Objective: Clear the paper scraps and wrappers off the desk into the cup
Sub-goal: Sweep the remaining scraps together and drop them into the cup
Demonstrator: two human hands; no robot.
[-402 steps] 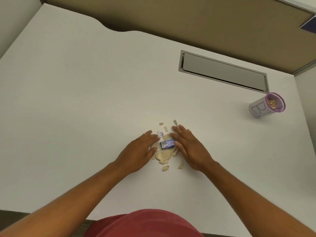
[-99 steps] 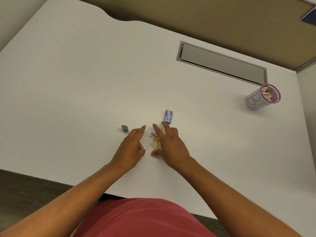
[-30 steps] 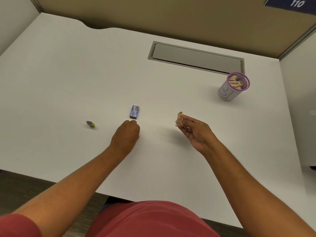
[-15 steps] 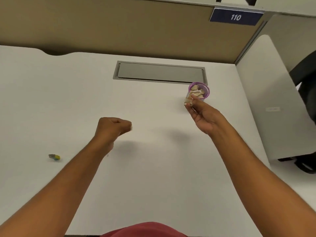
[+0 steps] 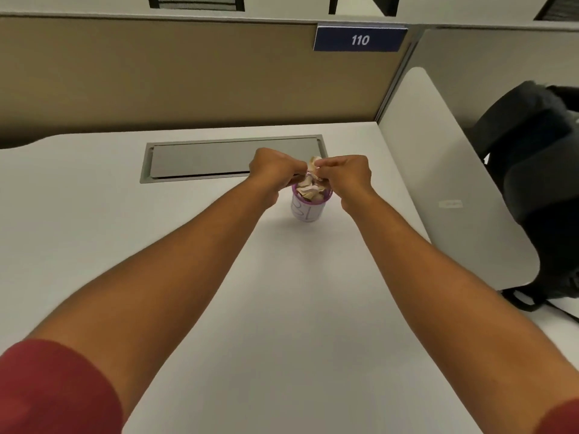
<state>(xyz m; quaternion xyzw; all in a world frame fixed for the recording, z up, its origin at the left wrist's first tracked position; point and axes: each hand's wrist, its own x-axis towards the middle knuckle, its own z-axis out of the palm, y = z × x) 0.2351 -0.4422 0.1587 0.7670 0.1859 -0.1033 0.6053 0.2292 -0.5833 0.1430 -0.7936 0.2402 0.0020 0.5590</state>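
Note:
The white cup with a purple rim stands on the desk, heaped with tan paper scraps. Both my hands hover right over its mouth, fingertips almost touching. My right hand pinches a small wad of tan scraps above the rim. My left hand is closed in a fist at the cup's left edge. Only a pale sliver shows at its fingertips, and the rest of what it holds is hidden.
A grey cable hatch lies in the desk behind the cup. A tan partition with a blue "110" sign closes the back, and a white side panel closes the right. A black bag sits beyond that panel.
Both hands have travelled from mid-desk to the cup. The right one carried the scraps there. The blue wrapper that lay by my left hand is gone from view, and the left fist stayed closed.

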